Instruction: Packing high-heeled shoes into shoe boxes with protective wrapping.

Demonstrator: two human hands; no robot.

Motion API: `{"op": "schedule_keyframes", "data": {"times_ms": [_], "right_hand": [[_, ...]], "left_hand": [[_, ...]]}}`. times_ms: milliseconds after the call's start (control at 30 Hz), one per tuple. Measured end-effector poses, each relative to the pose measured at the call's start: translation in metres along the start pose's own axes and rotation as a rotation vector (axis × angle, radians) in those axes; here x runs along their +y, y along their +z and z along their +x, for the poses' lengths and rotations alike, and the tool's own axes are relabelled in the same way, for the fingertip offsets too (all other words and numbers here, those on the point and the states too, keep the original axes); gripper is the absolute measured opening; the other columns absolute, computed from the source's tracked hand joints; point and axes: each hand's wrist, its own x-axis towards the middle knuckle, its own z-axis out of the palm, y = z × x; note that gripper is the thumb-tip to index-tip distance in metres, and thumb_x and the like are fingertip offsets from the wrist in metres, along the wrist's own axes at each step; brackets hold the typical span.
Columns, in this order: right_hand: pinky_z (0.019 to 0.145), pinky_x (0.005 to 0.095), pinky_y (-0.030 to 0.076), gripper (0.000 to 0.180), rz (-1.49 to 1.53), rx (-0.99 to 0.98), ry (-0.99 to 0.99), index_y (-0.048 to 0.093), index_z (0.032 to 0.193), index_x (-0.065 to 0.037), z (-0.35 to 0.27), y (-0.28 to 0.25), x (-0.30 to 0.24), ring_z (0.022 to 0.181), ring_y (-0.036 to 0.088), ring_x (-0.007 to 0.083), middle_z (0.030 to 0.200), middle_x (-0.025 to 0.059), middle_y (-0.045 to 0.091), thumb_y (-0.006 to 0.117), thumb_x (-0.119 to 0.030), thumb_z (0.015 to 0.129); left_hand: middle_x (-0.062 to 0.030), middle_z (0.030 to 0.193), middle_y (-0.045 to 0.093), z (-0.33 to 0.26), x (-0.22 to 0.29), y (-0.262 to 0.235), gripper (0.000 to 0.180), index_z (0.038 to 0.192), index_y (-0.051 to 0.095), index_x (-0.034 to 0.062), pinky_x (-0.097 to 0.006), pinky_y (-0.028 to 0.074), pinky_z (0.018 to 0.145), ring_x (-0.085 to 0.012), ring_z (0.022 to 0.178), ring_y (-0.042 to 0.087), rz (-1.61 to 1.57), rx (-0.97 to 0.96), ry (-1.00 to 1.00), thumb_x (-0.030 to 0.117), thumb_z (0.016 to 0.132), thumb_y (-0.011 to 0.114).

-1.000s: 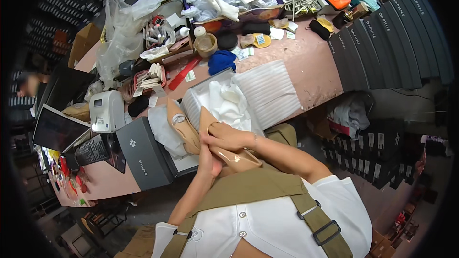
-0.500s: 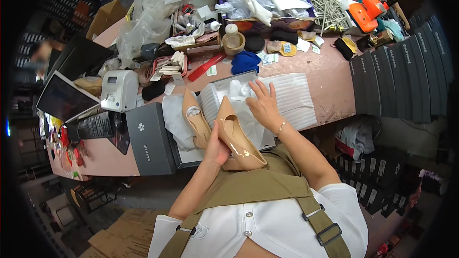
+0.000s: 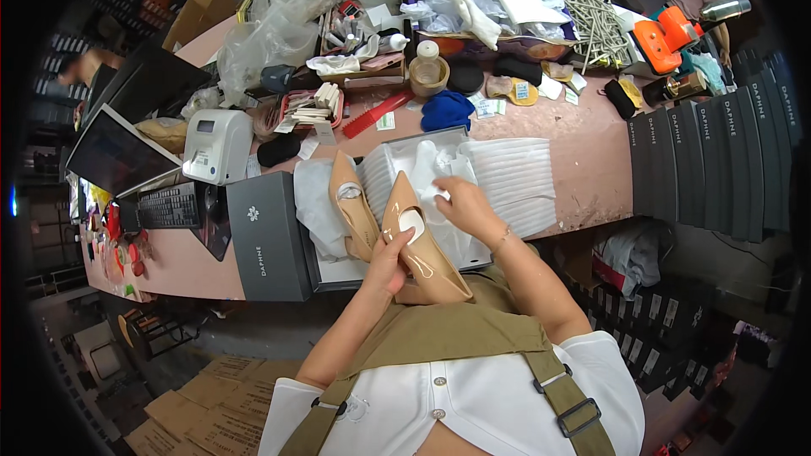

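My left hand (image 3: 388,262) grips a glossy tan pointed shoe (image 3: 422,241) by its side, over the near edge of the pink table. My right hand (image 3: 466,205) pinches a wad of white tissue paper (image 3: 433,193) right at the shoe's opening. A second tan shoe (image 3: 352,204) lies beside it in the open white shoe box (image 3: 338,271), on crumpled white tissue. The box's dark grey lid (image 3: 269,236) stands on edge at the left of the box.
A stack of white foam sheets (image 3: 513,182) lies right of the box. A white label printer (image 3: 217,145), keyboard (image 3: 168,205) and monitor (image 3: 114,154) stand at the left. Plastic bags, a red comb (image 3: 375,113), a blue cloth (image 3: 448,110), an orange tool (image 3: 664,35) and dark boxes (image 3: 718,165) crowd the table.
My right hand left the shoe, reached into the tissue in the box, and has come back to the shoe's opening with a wad of tissue. The left hand kept holding the shoe.
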Motion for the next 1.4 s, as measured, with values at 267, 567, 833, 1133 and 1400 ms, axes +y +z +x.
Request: {"op": "schedule_keyframes", "data": {"times_ms": [267,567,833,1133,1400], "right_hand": [[0.058,0.0414,0.048,0.021,-0.077,-0.062,0.122,0.057,0.090,0.001,-0.003,0.003,0.016,0.068,0.063,0.0317,0.080,0.0186,0.064,0.059,-0.019,0.083],[0.059,0.0315,0.048,0.021,0.457,0.028,0.152,0.057,0.098,0.000,-0.001,-0.067,-0.069,0.061,0.058,0.0206,0.071,0.0124,0.060,0.065,-0.012,0.082],[0.054,0.0305,0.045,0.018,0.293,-0.001,-0.035,0.055,0.092,-0.003,-0.026,-0.045,-0.073,0.059,0.054,0.0155,0.073,0.0081,0.057,0.065,-0.006,0.078],[0.088,0.0481,0.043,0.025,-0.513,-0.117,-0.144,0.055,0.101,-0.010,-0.003,-0.004,-0.072,0.110,0.052,0.0304,0.109,0.0127,0.055,0.058,-0.014,0.077],[0.107,0.0487,0.026,0.066,-0.108,-0.209,-0.176,0.036,0.139,-0.006,0.011,0.030,-0.039,0.134,0.030,0.0371,0.147,0.0217,0.026,0.061,-0.013,0.078]], "left_hand": [[-0.0113,0.123,0.048,0.001,0.024,-0.008,0.061,0.134,0.032,0.0044,-0.035,0.045,0.093,-0.0202,0.111,0.051,0.374,-0.083,0.087,0.001,0.079,0.057],[-0.0099,0.118,0.052,0.029,0.018,-0.010,0.042,0.131,0.036,0.0040,-0.030,0.047,0.089,-0.0170,0.105,0.054,0.363,-0.082,0.062,0.010,0.092,0.051],[-0.0074,0.116,0.056,0.021,0.023,-0.001,0.054,0.127,0.043,0.0027,-0.028,0.046,0.089,-0.0149,0.104,0.055,0.658,-0.297,0.193,0.009,0.081,0.070],[-0.0109,0.130,0.044,0.016,0.019,-0.005,0.075,0.144,0.018,0.0069,-0.032,0.049,0.088,-0.0188,0.108,0.055,0.452,-0.274,0.083,-0.005,0.079,0.053],[-0.0103,0.130,0.043,0.007,0.011,-0.020,0.074,0.144,0.020,0.0078,-0.030,0.044,0.091,-0.0189,0.114,0.048,0.256,-0.132,0.137,0.002,0.079,0.054]]}}
